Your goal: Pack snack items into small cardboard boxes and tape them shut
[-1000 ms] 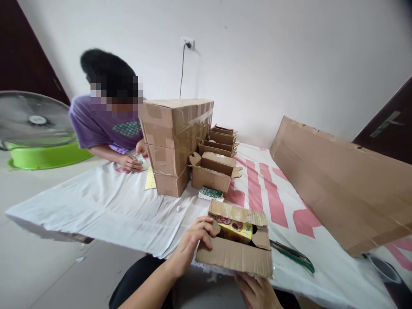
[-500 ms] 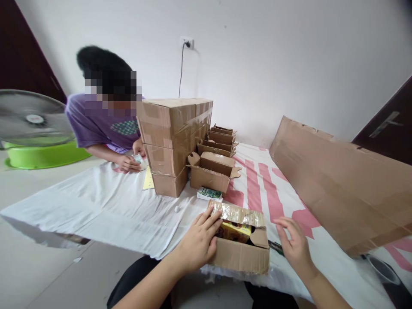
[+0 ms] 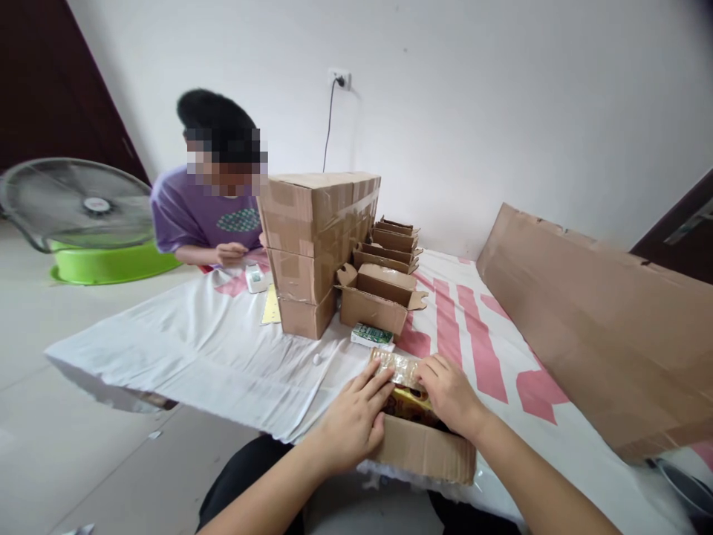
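Note:
A small cardboard box sits at the near edge of the table, its taped flap raised along the far side. Inside it shows a yellow printed packet. My left hand lies over the box's left end, fingers stretched out onto the flap. My right hand has its fingers bent around the flap's right part, and the fingertips are partly hidden. Just beyond the flap lies a green and white packet.
A stack of taped cartons stands left of a row of open boxes. A large cardboard sheet leans at right. Across the table sits a person in a purple shirt, near a small white object. A fan is at far left.
My right hand has moved left from beside the box onto the flap. My left hand stays on the box. The other person's hands have moved back from the small white object. The view has shifted left.

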A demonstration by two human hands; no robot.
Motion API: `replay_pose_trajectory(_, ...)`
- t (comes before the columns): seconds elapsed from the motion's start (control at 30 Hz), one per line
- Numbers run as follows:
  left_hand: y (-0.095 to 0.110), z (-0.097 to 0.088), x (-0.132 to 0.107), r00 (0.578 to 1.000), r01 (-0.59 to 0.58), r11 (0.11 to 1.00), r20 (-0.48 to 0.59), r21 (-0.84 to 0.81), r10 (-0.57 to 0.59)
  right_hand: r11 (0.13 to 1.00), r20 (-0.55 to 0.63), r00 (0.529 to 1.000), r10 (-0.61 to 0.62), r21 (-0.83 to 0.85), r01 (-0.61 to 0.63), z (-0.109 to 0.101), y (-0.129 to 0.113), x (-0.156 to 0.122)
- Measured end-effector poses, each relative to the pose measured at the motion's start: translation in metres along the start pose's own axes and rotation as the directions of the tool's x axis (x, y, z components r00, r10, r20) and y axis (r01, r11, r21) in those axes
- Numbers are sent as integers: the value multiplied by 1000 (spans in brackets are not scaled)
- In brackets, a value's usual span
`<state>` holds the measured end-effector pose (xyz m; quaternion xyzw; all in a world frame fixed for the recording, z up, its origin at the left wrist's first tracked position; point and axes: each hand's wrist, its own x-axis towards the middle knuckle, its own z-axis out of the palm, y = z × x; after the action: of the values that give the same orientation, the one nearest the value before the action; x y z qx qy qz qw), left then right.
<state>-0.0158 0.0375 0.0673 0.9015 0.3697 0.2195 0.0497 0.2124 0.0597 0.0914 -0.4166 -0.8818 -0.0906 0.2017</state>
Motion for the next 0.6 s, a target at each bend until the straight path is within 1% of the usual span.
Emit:
replay_pose_trajectory(0.1, -1, 2, -1, 1000, -8, 1000, 0, 1, 8, 1000, 12, 1000, -5, 25, 5, -7, -1, -8)
replay_pose_trajectory(0.2, -1, 2, -1, 1000, -3, 1000, 9, 22, 3, 988, -9, 1000, -3, 154, 5, -19, 1, -22)
replay_pose_trajectory(0.27, -1, 2, 0, 1000, 0, 1000, 12, 28, 0, 965, -57, 996, 70, 255, -53, -27, 7, -40)
replay_pose_trajectory(0.33, -2, 2, 0, 1000, 0, 1000, 10, 28, 0, 929, -99, 969, 226, 320, -183, -32, 18, -66)
replay_pose_trajectory(0.37, -2, 3, 0, 1000, -1, 1000, 9, 26, 0, 898, -104, 940, 324, 346, -271, -32, 24, -82)
replay_pose_trajectory(0.4, -3, 4, -1, 1000, 2, 1000, 6, 25, -2, 851, -86, 898, 431, 369, -374, -29, 29, -99)
replay_pose_trajectory(0.47, -3, 5, -1, 1000, 3, 1000, 0, 22, -3, 722, 32, 791, 611, 388, -573, -15, 35, -135)
replay_pose_trajectory(0.53, -4, 7, -1, 1000, 2, 1000, -9, 17, -1, 625, 209, 703, 679, 337, -704, 5, 34, -168)
replay_pose_trajectory(0.6, -5, 9, -2, 1000, -2, 1000, -21, 13, 3, 577, 349, 624, 699, 240, -781, 27, 25, -192)
